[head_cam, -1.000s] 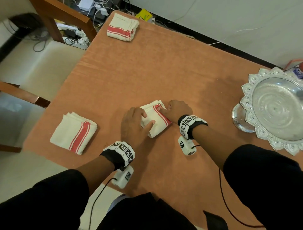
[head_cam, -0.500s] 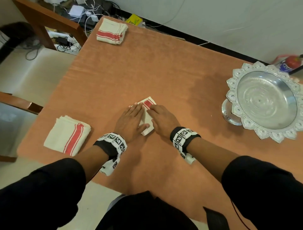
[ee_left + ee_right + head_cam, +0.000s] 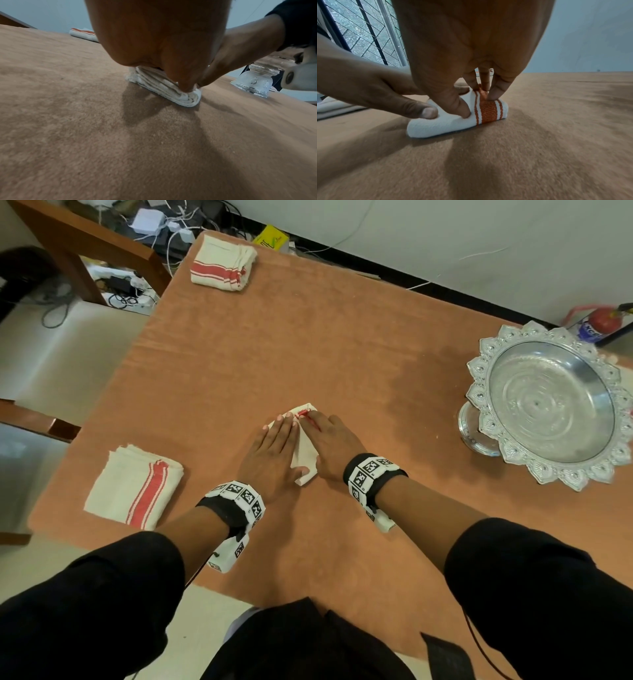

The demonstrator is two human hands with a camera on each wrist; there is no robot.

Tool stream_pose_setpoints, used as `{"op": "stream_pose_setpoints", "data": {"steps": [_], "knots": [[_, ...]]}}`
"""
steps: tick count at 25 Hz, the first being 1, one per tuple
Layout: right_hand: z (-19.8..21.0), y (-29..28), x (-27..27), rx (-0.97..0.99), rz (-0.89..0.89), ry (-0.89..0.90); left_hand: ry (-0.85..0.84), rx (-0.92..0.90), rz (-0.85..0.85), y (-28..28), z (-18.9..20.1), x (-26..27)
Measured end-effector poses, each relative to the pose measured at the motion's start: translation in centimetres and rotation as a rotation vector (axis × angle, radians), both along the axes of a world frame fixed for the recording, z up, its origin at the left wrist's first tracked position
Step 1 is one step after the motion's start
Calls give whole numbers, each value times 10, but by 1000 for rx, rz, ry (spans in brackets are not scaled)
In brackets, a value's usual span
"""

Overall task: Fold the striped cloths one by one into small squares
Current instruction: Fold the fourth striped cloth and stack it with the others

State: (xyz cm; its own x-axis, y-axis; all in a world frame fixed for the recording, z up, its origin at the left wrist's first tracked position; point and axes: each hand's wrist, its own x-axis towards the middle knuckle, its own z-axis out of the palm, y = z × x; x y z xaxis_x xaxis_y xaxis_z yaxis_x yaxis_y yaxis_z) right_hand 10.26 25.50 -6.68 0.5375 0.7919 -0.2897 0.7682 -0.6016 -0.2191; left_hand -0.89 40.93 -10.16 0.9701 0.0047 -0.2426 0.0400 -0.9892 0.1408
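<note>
A small folded white cloth with a red stripe lies at the middle of the orange table. My left hand lies flat on its left half and my right hand lies flat on its right half, fingers straight, pressing it down. In the right wrist view the folded cloth shows its red stripe under my fingertips. In the left wrist view the layered edge of the cloth shows under my palm. Most of the cloth is hidden under both hands.
Another folded striped cloth lies at the table's near left corner, and one more folded cloth at the far left corner. An ornate silver pedestal bowl stands at the right edge. Wooden chairs and cables are left of the table.
Both hands went from gripping and folding the cloth to lying flat on it. The cloth is now folded smaller, and my head view has shifted slightly.
</note>
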Motion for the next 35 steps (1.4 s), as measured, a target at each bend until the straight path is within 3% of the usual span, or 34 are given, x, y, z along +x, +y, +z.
{"op": "stream_pose_setpoints", "data": {"steps": [6, 15, 18, 21, 25, 31, 35], "knots": [[-1, 8, 1, -65, 2, -24, 18, 35, -17, -1, -7, 1], [2, -3, 6, 46, -71, 121, 17, -64, -20, 3, -1, 4], [2, -13, -2, 136, -79, 95, -82, -98, -20, 6, 11, -3], [-4, -28, -23, 188, -55, -40, -251, -53, -132, 9, 17, -20], [-17, -45, -40, 162, 10, -74, -253, -21, -245, 22, 12, -36], [-16, -46, -40, 151, -11, -46, -149, -20, -214, 26, 6, -41], [-9, -38, -36, 212, -117, -56, -265, -83, -121, 21, 22, -33]]}}
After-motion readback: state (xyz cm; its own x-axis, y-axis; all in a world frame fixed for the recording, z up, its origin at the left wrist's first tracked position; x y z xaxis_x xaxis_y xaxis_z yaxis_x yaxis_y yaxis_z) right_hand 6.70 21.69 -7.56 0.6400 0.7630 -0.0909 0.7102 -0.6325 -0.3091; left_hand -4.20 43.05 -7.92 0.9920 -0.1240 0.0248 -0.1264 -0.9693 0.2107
